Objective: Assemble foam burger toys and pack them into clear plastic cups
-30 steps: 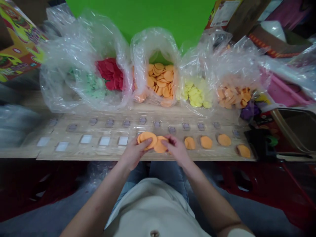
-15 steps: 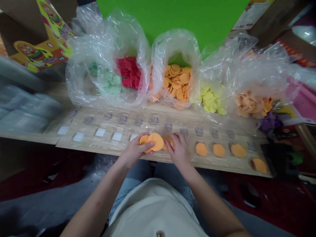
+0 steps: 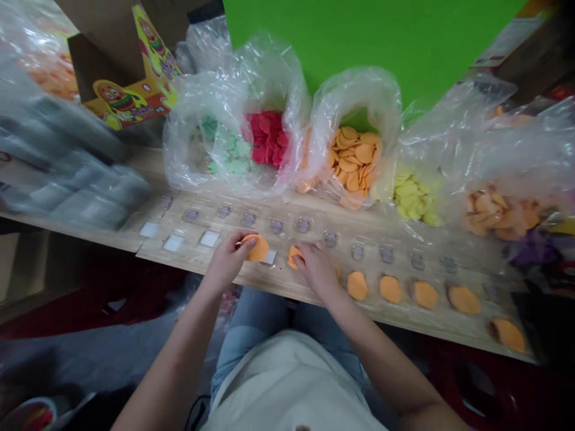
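My left hand [image 3: 230, 258] is closed on orange foam discs [image 3: 257, 248], held just above the near edge of the wooden table. To its right, my right hand [image 3: 317, 267] pinches a single orange disc [image 3: 294, 257] low over the row of small clear packages. Farther right in that row, several orange pieces [image 3: 390, 290] lie one to a package. On the left, white squares [image 3: 209, 238] show in the packages. Behind runs a second row of packages with small greyish pieces [image 3: 303, 225].
Open clear bags stand along the back, with green pieces [image 3: 231, 152], red pieces [image 3: 268, 139], orange discs [image 3: 353, 157], yellow pieces [image 3: 415, 197] and peach pieces [image 3: 498, 209]. Stacked clear plastic trays [image 3: 85, 185] and a printed carton [image 3: 123, 102] are at left. A green panel [image 3: 381, 42] rises behind.
My hands have drawn apart, the left with its discs going leftward. The right now holds a disc out over the package row. The whole view has shifted and tilted slightly.
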`<state>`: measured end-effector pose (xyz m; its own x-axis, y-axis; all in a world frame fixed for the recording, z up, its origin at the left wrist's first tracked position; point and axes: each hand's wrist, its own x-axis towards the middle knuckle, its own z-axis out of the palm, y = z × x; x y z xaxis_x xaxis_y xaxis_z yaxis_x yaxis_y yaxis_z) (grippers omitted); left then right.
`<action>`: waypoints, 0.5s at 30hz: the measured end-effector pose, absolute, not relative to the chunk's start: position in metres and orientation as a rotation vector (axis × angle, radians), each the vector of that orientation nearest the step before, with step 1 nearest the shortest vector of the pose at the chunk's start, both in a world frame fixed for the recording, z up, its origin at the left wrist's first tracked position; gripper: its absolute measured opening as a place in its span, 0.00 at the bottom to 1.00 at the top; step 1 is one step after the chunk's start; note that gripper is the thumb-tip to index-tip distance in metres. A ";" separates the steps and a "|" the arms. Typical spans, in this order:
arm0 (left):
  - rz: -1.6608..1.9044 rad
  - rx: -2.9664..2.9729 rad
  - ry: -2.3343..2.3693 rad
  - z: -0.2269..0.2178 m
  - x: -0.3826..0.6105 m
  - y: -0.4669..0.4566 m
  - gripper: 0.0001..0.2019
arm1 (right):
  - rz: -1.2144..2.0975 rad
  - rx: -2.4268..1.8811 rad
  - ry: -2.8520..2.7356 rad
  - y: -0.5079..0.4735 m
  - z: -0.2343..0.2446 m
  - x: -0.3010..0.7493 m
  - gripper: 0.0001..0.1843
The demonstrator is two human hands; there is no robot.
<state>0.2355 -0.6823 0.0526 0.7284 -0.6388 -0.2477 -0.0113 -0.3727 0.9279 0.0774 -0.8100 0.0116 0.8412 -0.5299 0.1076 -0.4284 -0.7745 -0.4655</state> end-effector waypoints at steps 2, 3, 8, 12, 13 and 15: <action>-0.774 1.798 -0.490 0.048 0.236 -0.681 0.18 | -0.379 -2.710 0.711 -0.810 0.013 0.077 0.12; -0.788 1.781 -0.482 0.045 0.237 -0.681 0.19 | -0.422 -2.738 0.769 -0.811 0.014 0.074 0.12; -0.697 2.006 -0.734 0.029 0.246 -0.682 0.13 | -0.393 -2.817 0.673 -0.806 0.014 0.059 0.13; -0.550 2.159 -1.160 0.025 0.247 -0.685 0.09 | -0.262 -2.884 0.482 -0.793 0.010 0.058 0.15; -0.488 2.159 -1.239 0.025 0.245 -0.683 0.11 | -0.251 -2.885 0.481 -0.790 0.010 0.058 0.16; -0.365 2.152 -1.389 0.024 0.241 -0.676 0.15 | -0.286 -2.872 0.468 -0.788 0.013 0.057 0.17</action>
<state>0.2410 -0.6760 0.0238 0.4299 -0.9005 0.0655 -0.7521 -0.3170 0.5778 0.0573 -0.7878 0.0130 0.9305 -0.3317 0.1553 -0.2895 -0.9259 -0.2427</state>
